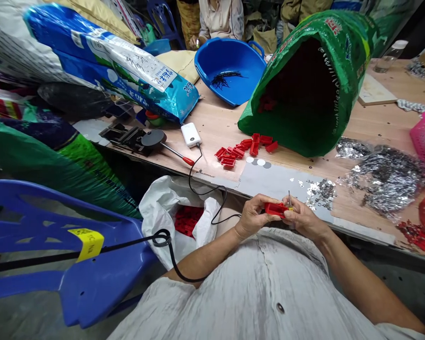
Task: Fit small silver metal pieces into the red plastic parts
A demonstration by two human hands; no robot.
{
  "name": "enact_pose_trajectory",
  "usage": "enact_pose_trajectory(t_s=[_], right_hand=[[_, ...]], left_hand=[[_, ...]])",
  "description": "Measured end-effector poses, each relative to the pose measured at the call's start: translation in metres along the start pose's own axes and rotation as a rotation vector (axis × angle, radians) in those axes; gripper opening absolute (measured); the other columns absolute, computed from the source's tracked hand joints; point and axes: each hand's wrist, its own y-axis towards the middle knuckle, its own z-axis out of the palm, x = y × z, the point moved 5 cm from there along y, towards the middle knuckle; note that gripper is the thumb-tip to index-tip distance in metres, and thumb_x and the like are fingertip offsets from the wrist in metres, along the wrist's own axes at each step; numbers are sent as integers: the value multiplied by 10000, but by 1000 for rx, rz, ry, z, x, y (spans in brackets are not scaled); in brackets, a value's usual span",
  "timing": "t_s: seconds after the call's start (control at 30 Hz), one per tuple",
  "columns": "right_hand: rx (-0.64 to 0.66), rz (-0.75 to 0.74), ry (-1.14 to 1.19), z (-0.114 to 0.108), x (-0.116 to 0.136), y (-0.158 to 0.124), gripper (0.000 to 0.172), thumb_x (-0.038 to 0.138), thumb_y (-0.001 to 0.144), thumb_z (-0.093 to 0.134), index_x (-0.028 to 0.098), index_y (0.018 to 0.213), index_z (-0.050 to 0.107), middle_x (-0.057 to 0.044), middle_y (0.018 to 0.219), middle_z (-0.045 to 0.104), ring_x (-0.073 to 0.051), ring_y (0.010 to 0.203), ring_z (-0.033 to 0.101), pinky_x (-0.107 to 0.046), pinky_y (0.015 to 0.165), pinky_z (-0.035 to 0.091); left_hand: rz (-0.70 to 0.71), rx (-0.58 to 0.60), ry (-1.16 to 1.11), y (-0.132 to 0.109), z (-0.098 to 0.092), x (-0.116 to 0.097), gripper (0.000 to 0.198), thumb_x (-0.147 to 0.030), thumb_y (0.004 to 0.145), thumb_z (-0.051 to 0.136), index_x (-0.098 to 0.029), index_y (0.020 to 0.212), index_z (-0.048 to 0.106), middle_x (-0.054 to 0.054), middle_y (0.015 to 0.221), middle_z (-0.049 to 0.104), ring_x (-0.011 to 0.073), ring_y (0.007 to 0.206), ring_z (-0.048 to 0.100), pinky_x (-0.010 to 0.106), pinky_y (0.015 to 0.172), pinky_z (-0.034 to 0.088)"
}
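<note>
My left hand (pixel 254 216) is closed around one end of a small red plastic case (pixel 275 209), with its open hollow side facing up. At the case's other end, my right hand (pixel 302 219) pinches a thin metal-shafted tool with a yellow part (pixel 290 206); its shaft points upward and its exact kind is unclear. Both hands are in front of my body at the table's edge. Beyond them, several loose red cases (pixel 234 152) lie on the table near the mouth of a green woven sack (pixel 290 141). Small metal pieces (pixel 320 193) are scattered just beyond my right hand.
A blue basin (pixel 230 52) holds thin black pieces. Bagged metal parts (pixel 389 177) lie right. A red-tipped lever tool (pixel 177 153) and white power bank (pixel 191 135) lie left. Below are a white sack (pixel 156 203) of red pieces and a blue chair (pixel 102 278). A person (pixel 221 19) sits opposite.
</note>
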Motion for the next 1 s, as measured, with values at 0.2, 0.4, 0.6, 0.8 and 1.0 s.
enact_pose_trajectory(t_s=[0.2,0.4,0.6,0.8,1.0], right_hand=[[-77,-39,-515,-26,25,13,381,506,829,638,229,1074,549,-10,811,596,-128,619,480,-265,552,358],[-636,-170,-1507,-77,76,35,158,308,884,523,226,898,657,-80,952,677,-236,854,594,-362,744,405],[-648,-74,-1708,-76,72,58,214,405,884,559,209,882,645,-110,948,663,-260,861,600,-352,668,382],[-613,-73,-1654,-72,71,62,118,315,885,542,216,885,607,-102,940,682,-269,880,609,-352,696,378],[-483,-244,-1229,-54,71,49,133,306,882,503,232,959,582,-52,886,671,-208,757,577,-321,684,393]], left_hand=[[-165,-122,-199,6,-8,12,418,-209,611,873,-149,930,610,59,967,751,147,887,711,280,849,550],[-166,-239,-162,11,-17,11,425,-225,624,859,-160,953,597,58,986,746,155,907,706,325,894,549],[-122,-215,4,11,-19,7,376,-247,676,829,-148,988,646,82,1036,726,156,927,693,319,913,539],[-116,-211,28,13,-20,7,373,-248,669,833,-147,985,661,73,1020,719,145,910,686,297,895,538],[-181,-249,-152,19,-21,13,432,-209,625,847,-169,1017,669,45,1009,727,138,910,685,292,897,535]])
